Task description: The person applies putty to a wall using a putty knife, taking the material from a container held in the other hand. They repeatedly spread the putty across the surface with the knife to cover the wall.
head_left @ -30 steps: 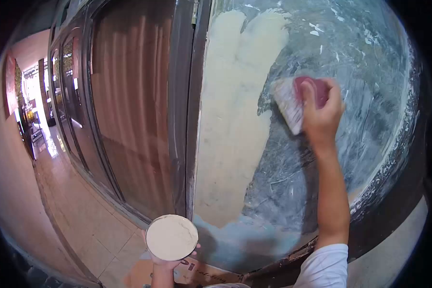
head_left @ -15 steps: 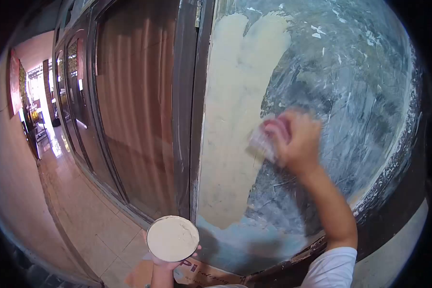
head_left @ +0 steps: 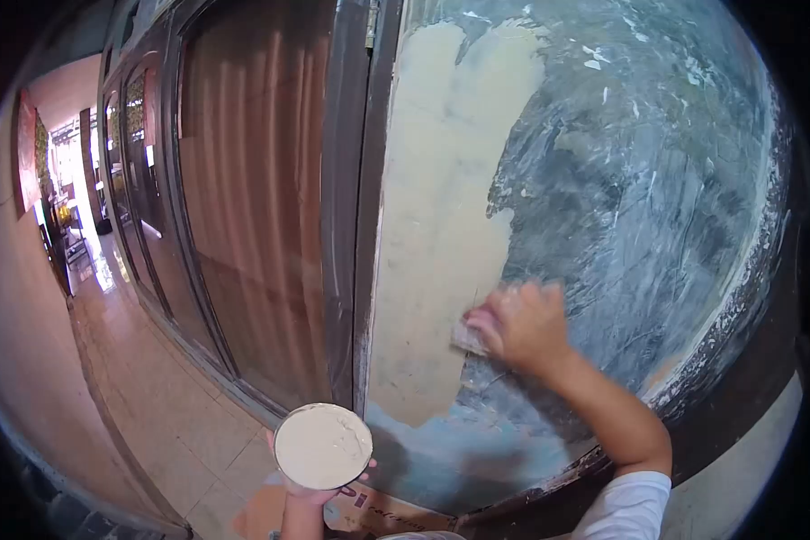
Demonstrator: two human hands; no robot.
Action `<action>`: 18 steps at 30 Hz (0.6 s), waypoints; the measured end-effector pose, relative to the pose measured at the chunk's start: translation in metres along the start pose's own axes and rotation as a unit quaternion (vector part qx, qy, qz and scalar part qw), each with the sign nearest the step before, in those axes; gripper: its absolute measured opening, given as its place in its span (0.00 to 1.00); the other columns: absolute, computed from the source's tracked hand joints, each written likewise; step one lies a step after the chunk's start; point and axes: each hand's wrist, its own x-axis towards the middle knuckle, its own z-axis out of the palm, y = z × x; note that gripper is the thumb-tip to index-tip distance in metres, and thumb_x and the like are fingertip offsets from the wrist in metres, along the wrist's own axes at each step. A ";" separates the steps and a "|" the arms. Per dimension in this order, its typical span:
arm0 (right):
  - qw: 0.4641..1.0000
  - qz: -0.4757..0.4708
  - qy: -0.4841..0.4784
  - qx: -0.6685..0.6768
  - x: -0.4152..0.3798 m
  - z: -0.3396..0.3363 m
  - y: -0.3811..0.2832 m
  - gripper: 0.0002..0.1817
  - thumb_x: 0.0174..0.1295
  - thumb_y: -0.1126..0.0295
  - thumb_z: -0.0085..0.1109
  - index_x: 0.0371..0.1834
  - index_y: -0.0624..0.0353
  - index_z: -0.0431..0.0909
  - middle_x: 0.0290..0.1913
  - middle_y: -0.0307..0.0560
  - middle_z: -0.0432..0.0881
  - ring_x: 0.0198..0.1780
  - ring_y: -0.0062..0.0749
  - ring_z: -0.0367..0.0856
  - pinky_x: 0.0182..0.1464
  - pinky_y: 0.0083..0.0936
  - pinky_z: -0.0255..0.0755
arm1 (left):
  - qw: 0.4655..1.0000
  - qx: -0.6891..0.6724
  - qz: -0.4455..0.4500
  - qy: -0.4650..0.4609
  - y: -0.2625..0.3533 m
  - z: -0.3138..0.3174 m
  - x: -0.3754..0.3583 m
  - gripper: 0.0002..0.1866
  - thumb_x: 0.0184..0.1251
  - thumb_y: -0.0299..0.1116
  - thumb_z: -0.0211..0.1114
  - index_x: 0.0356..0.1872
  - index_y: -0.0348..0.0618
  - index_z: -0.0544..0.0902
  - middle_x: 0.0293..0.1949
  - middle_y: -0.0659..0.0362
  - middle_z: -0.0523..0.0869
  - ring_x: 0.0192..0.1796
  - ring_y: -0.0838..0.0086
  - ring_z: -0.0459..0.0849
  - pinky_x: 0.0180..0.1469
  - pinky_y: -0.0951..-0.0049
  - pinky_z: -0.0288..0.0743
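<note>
My left hand [head_left: 308,494] supports a round tub [head_left: 370,461] from below, its fingers round the far side. Smooth cream-coloured putty [head_left: 322,445] fills the tub nearly to the rim. My right hand [head_left: 526,328] is closed on a flat putty spreader [head_left: 469,339], mostly hidden by the fingers. The spreader lies against the wall at the right edge of a cream putty coat [head_left: 436,198]. Right of this coat the grey, streaked wall [head_left: 612,216] is bare of it.
A dark door frame [head_left: 346,198] borders the wall on the left, with a curtained glass panel [head_left: 256,198] beside it. Printed cardboard [head_left: 391,517] lies on the floor below. A tiled passage [head_left: 153,378] runs away to the left. Dark trim [head_left: 729,337] edges the wall's right side.
My right hand has swept down and slightly left with the spreader. The putty coat's edge now reaches further right where it passed. My left hand and the tub stay put.
</note>
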 end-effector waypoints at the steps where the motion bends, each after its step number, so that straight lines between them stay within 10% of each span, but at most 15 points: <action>1: 1.000 -0.003 0.004 0.002 -0.003 0.000 -0.003 0.19 0.66 0.48 0.69 0.44 0.52 0.81 0.34 0.41 0.78 0.36 0.41 0.74 0.44 0.42 0.62 | 1.000 0.008 0.005 0.001 0.002 0.000 0.000 0.60 0.60 0.87 0.48 0.83 0.51 0.60 0.77 0.34 0.66 0.65 0.10 0.70 0.57 0.15 0.75; 3: 0.995 0.018 -0.060 -0.073 -0.003 -0.001 0.006 0.19 0.64 0.51 0.71 0.44 0.53 0.82 0.37 0.43 0.82 0.41 0.43 0.78 0.47 0.43 0.62 | 1.000 0.011 -0.009 -0.016 0.005 0.001 0.006 0.60 0.60 0.87 0.48 0.83 0.51 0.60 0.78 0.34 0.65 0.65 0.10 0.69 0.57 0.16 0.74; 7: 0.936 0.215 0.263 -0.086 0.056 -0.043 0.081 0.20 0.67 0.47 0.67 0.44 0.52 0.81 0.34 0.42 0.78 0.36 0.39 0.75 0.42 0.43 0.60 | 0.999 -0.023 0.019 0.013 -0.008 0.010 0.005 0.62 0.59 0.88 0.48 0.84 0.51 0.59 0.78 0.33 0.64 0.65 0.10 0.69 0.55 0.16 0.75; 12: 0.998 0.038 -0.014 -0.058 -0.022 -0.001 0.012 0.17 0.66 0.48 0.67 0.42 0.50 0.84 0.33 0.40 0.77 0.36 0.37 0.75 0.40 0.41 0.60 | 0.997 -0.059 -0.027 -0.036 -0.004 0.007 0.003 0.63 0.59 0.88 0.48 0.85 0.51 0.54 0.80 0.29 0.57 0.69 0.10 0.64 0.59 0.16 0.74; 14: 0.997 -0.063 -0.029 -0.031 -0.050 0.023 -0.012 0.17 0.65 0.47 0.67 0.37 0.48 0.84 0.32 0.38 0.75 0.35 0.36 0.73 0.39 0.41 0.59 | 0.998 -0.053 -0.009 -0.011 -0.004 0.003 0.003 0.64 0.59 0.88 0.48 0.87 0.52 0.49 0.81 0.27 0.53 0.71 0.11 0.63 0.57 0.12 0.72; 18: 0.974 0.098 0.122 -0.162 0.044 -0.021 0.054 0.19 0.68 0.46 0.66 0.45 0.50 0.84 0.32 0.37 0.76 0.35 0.36 0.74 0.40 0.42 0.61 | 0.996 0.077 -0.047 -0.026 -0.006 0.016 0.005 0.55 0.64 0.85 0.47 0.80 0.51 0.68 0.76 0.40 0.72 0.68 0.28 0.76 0.61 0.15 0.70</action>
